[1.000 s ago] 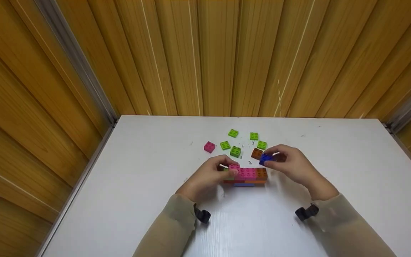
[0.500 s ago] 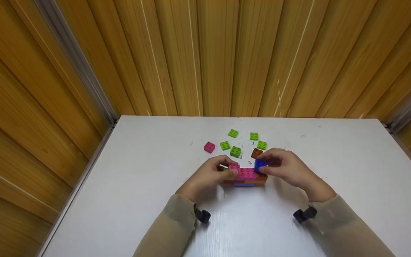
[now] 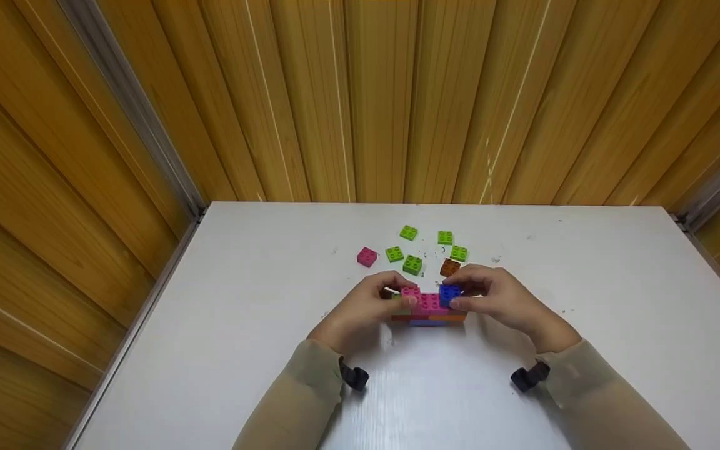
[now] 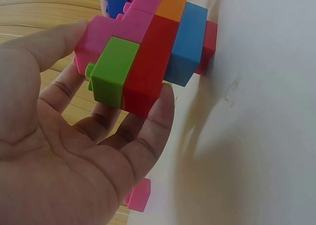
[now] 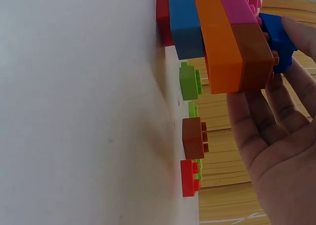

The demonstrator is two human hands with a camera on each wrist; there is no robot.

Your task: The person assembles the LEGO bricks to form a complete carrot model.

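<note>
A built block of stacked toy bricks stands on the white table between the hands. My left hand [image 3: 363,306] grips its left end, the thumb on a raised pink brick [image 4: 96,39] and a fingertip against the red brick [image 4: 150,62] beside the green one [image 4: 116,67]. With thumb and fingers my right hand [image 3: 510,306] pinches a blue brick [image 3: 449,294] at the top right. The blue brick sits tilted over the brown brick [image 5: 252,52], whose studs partly show. Below are an orange brick [image 5: 219,47], a light blue brick [image 4: 187,44] and a small red one [image 4: 208,47].
Several loose green bricks [image 3: 412,264] lie behind the stack, with a dark pink brick [image 3: 367,257] to their left and a brown brick [image 3: 450,267] to the right. A red brick [image 5: 187,178] shows in the right wrist view. Wood-patterned walls [image 3: 379,100] border the table [image 3: 260,262].
My right hand has carried the blue brick left and down, from beside the loose brown brick onto the right end of the stack. The left hand has kept its hold.
</note>
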